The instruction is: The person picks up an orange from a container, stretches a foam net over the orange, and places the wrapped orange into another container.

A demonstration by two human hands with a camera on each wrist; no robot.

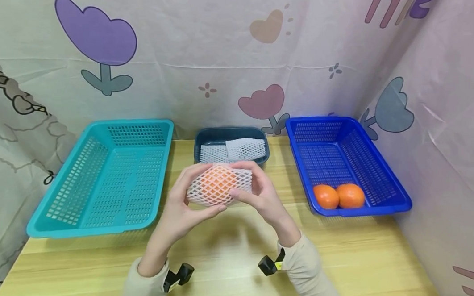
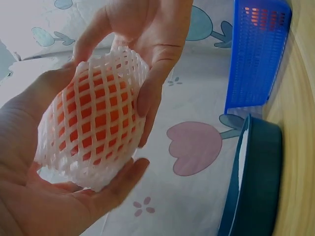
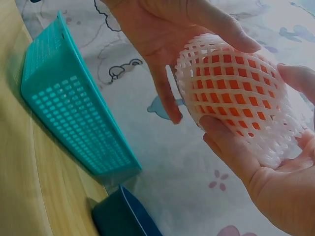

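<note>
Fingers [image 1: 195, 170]: curled on both sides round the orange [image 1: 218, 184] in its white foam net [image 1: 244, 180]; thumbs bear on the near side; those behind the fruit I cannot make out from the head view.
Left hand [image 1: 180, 209]: grips the net's left end, thumb along the lower edge.
Right hand [image 1: 265, 198]: pinches the net towards its right end, thumb on the mesh.
Orange, position: inside the net, held above the table [image 1: 227, 278], on the near side of the dark tray [image 1: 231, 131].
Fit: mesh runs past the fruit at both ends; I judge it needs only centring and smoothing.
Handling: I would let the left palm carry the weight while the right draws the mesh along in short, light pulls.
Hazard: a hard squeeze at one end could push the fruit out of the other; a fingertip could snag a thin strand.
Dark tray, contents: spare nets [image 1: 245, 148], side by side.
Blue basket [image 1: 377, 211]: two bare oranges [image 1: 351, 195], touching, by the front wall.
Teal basket [image 1: 92, 230]: left of both hands.
</note>
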